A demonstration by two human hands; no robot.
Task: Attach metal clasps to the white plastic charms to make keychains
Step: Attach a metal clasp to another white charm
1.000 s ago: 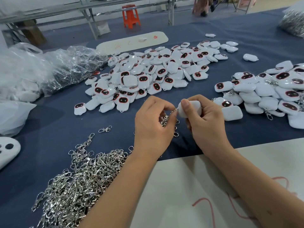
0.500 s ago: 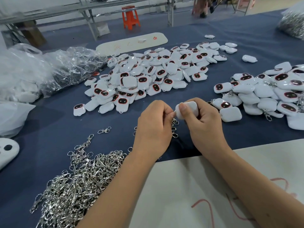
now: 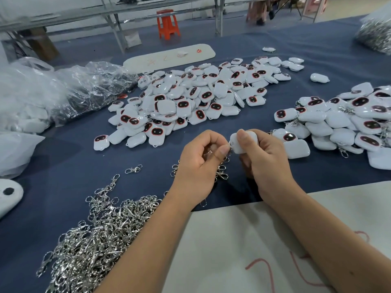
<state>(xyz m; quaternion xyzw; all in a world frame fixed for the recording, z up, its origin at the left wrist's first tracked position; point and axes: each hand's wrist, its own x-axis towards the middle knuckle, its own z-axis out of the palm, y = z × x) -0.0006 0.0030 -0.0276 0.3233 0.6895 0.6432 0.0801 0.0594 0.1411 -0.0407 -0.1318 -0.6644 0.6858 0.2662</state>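
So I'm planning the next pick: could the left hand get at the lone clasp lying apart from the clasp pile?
Probably yes: the lone clasp lies on open cloth beside the left hand, unobstructed, though its fingers already pinch a clasp.

A white charm [image 3: 243,142] sits tilted in the right grip [image 3: 262,159], a silver clasp [image 3: 221,166] dangling from the left grip [image 3: 201,163] just beside it.

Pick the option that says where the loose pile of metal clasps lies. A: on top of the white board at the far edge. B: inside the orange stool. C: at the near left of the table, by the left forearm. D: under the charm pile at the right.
C: the pile of metal clasps spreads over the blue cloth at the near left, beside the left forearm, while the left hand holds one clasp up to the white charm gripped by the right hand.
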